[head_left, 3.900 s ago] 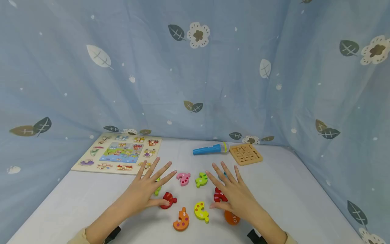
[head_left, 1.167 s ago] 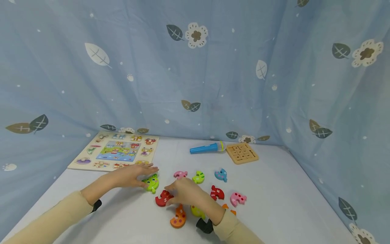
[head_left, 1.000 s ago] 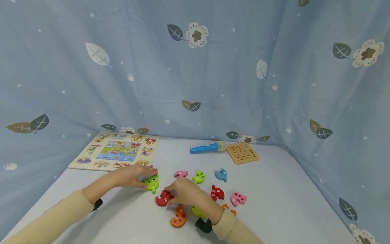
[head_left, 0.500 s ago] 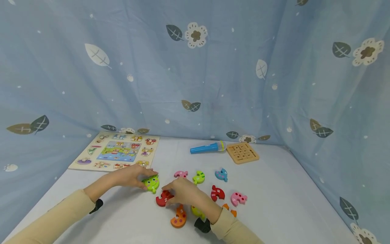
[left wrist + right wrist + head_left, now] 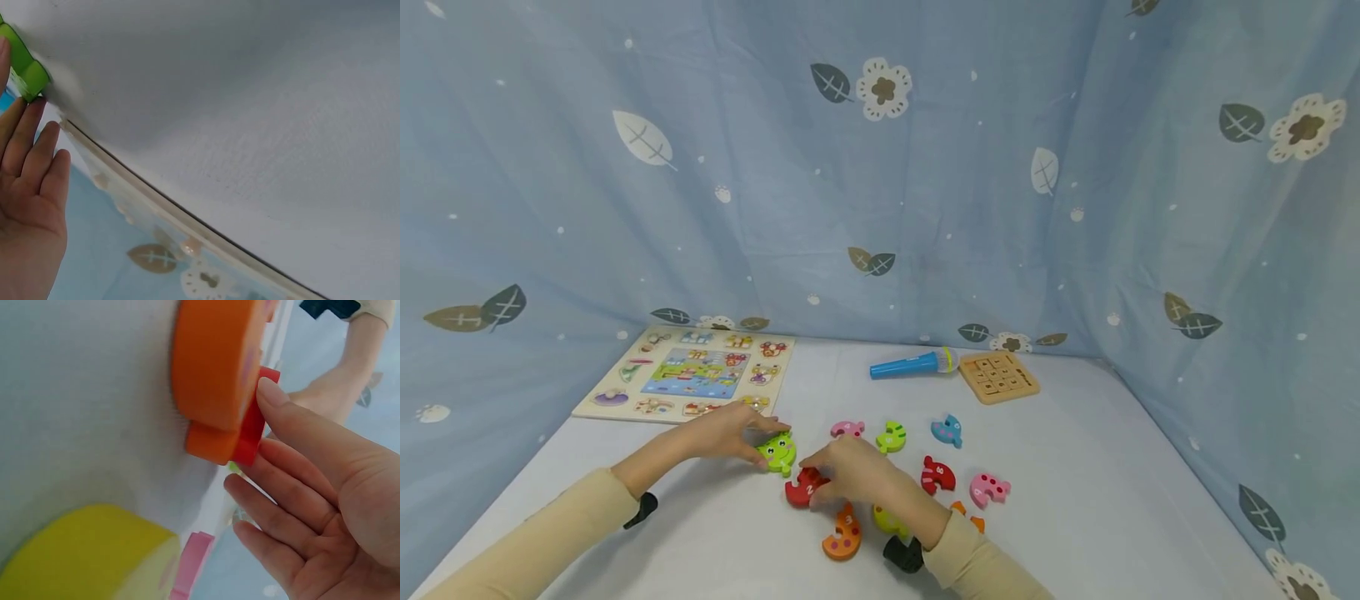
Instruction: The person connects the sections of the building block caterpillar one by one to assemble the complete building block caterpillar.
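Note:
In the head view, my left hand (image 5: 726, 433) holds a green smiling-face wooden puzzle piece (image 5: 781, 452) between thumb and fingers, flat on the white table. The left wrist view shows only part of that green piece (image 5: 25, 62) at its upper left corner. My right hand (image 5: 861, 475) pinches a red puzzle piece marked 2 (image 5: 801, 490), just right of and nearer than the green one. An orange piece marked 3 (image 5: 844, 535) lies in front of it. A yellow piece (image 5: 889, 521) is partly hidden under my right forearm.
Pink (image 5: 847, 428), striped green (image 5: 891, 437), blue (image 5: 947, 431), red 8 (image 5: 937, 475), spotted pink (image 5: 988, 489) and partly hidden orange (image 5: 976, 522) pieces lie around. Behind are a picture puzzle board (image 5: 625, 367), a toy microphone (image 5: 910, 365) and a wooden number board (image 5: 998, 377). A blue curtain (image 5: 1000, 208) encloses the table.
Both hands were spread above the pieces at first. The left went to the green piece, and the right moved left to the red 2. Over the last second both stay nearly still.

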### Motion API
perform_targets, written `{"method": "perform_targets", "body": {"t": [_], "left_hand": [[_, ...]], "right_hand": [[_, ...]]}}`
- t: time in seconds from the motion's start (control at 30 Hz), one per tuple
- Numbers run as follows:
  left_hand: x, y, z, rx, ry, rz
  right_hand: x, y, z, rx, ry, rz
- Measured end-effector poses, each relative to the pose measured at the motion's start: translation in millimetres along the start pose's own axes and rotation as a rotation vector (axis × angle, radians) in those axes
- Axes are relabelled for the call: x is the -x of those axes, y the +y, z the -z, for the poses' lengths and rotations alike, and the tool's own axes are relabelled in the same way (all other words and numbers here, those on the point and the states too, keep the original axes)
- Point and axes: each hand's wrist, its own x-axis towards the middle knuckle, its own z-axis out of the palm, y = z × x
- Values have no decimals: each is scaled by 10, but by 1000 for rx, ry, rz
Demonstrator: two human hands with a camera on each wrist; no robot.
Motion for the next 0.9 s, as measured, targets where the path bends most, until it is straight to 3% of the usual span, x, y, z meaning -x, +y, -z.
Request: {"method": "perform_targets", "body": {"t": [0.4, 0.9], "left_hand": [[19, 18, -43, -17, 65, -7], [13, 7, -63, -11, 67, 20]], "right_hand": [[-82, -22, -8, 35, 74, 2], [-116, -3, -21, 41, 90, 9]]}}
